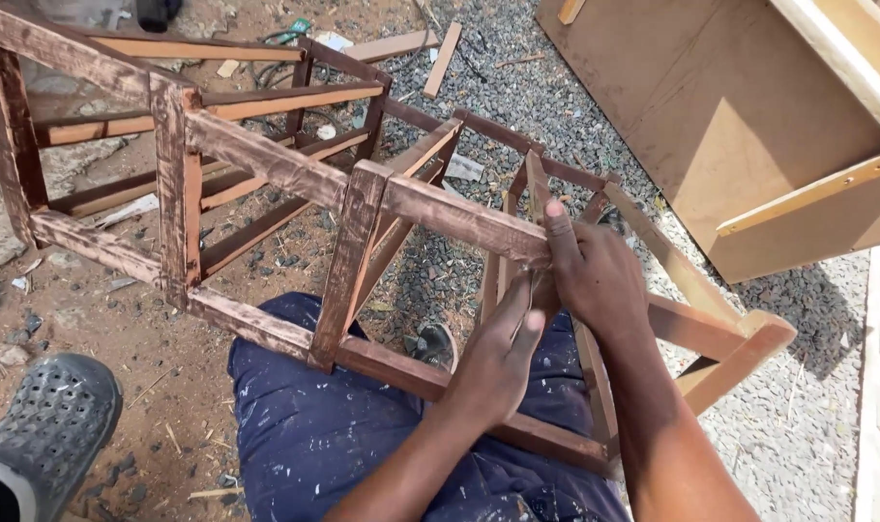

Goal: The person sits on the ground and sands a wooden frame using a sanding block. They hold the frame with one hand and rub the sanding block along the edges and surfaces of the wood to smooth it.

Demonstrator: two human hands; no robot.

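Note:
A brown-stained wooden frame [266,159], built of thin bars into open box shapes, rests across my lap in paint-flecked blue trousers [314,425]. My right hand [595,275] grips the frame's upper right corner, its thumb lying along the top bar. Just below, my left hand [498,362] presses its fingers against the corner's upright post; whether it holds a cloth or anything else is hidden.
A grey perforated clog [48,420] sits at the lower left on the dirt. Gravel covers the ground to the right. A large plywood board [749,126] with pale battens lies at the upper right. Loose wood offcuts [442,58] lie at the top.

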